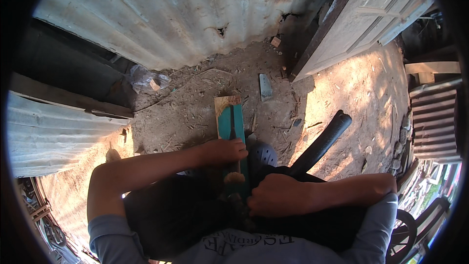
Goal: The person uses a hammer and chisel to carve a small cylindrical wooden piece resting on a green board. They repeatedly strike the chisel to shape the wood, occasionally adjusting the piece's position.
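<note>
A narrow wooden board [224, 101], partly painted green with a bare tan end, points away from me between my feet. Across its near part my left hand [231, 150] is closed, and a slim dark blade-like strip [232, 123] sticks out beyond it along the board; the tool's kind is unclear. Lower and to the right, my right hand [276, 195] is curled into a grip, its fingers turned in so that what they hold is hidden. Between the hands shows a pale tan rounded piece [234, 178], perhaps a wood end.
A thick dark bar [322, 143] slants up at my right. A clog with holes [264, 155] is beside the board. Beyond lie a grey block [265, 87], wood scraps and a plastic bag [146, 79]. Corrugated metal [195, 19] and a wooden door [359, 32] stand ahead.
</note>
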Demonstrator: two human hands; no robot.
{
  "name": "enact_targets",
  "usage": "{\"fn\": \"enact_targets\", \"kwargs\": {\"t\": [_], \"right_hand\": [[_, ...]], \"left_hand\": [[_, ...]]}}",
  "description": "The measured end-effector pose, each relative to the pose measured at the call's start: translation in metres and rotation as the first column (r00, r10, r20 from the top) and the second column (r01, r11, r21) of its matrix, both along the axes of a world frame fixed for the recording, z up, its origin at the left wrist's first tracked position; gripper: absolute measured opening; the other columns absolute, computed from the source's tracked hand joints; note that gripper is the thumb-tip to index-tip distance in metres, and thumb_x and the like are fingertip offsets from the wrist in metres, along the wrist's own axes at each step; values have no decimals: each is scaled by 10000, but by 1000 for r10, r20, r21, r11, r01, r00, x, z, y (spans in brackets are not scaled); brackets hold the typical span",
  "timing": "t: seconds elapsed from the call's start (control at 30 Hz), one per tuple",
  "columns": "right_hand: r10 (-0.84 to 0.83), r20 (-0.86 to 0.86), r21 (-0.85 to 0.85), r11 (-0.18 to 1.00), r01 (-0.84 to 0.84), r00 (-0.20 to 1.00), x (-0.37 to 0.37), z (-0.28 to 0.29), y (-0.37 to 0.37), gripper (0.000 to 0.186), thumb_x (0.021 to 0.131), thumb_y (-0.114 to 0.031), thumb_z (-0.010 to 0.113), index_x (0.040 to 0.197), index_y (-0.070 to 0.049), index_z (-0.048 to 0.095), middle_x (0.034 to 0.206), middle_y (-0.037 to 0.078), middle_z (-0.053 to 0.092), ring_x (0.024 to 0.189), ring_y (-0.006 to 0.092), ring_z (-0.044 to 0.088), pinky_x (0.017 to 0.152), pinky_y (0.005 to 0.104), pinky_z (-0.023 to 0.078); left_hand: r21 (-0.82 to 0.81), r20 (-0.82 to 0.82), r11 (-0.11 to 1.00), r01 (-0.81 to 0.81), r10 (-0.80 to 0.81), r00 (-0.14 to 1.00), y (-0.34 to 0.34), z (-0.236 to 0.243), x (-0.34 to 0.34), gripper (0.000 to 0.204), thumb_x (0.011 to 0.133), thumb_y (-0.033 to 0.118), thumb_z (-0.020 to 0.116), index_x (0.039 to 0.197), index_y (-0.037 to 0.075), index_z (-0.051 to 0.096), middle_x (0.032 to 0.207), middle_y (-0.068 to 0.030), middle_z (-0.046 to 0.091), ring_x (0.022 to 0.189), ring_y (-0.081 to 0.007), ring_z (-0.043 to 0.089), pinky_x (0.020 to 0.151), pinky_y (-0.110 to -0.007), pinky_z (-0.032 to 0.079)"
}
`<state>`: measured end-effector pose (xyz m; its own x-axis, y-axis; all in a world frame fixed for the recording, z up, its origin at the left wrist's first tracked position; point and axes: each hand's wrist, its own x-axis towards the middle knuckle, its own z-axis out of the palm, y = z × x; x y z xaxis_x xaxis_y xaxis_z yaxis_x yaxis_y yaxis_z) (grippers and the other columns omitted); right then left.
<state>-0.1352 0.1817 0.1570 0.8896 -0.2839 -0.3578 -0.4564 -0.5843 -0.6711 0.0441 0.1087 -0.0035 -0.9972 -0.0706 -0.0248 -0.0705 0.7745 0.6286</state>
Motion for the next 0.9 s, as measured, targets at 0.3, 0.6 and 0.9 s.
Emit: {"fn": "enact_targets", "kwargs": {"t": [0.3,0.6,0.9], "right_hand": [[-18,-140,92,995,31,990,1,11,-10,319,895,-341,502,786,-63,615,602,132,612,603,323,649,529,411,523],[-43,-192,225,970,87,980,-12,27,-28,424,913,-439,468,846,-55,636,699,175,636,707,355,648,632,462,520],[-13,-234,151,987,49,972,-13,18,-23,395,905,-395,486,805,-46,644,683,163,636,681,365,648,614,443,523]], "left_hand": [[64,-28,998,-7,8,1000,-8,3,-5,302,645,46,667,881,29,480,913,-96,500,940,-258,519,714,-345,523],[161,-78,987,-2,15,997,-13,3,-6,375,594,66,713,877,30,469,913,-109,492,921,-286,499,762,-375,464],[154,19,987,40,-43,999,-15,2,-7,189,761,43,550,935,25,476,947,-114,489,970,-282,500,796,-365,463]]}}
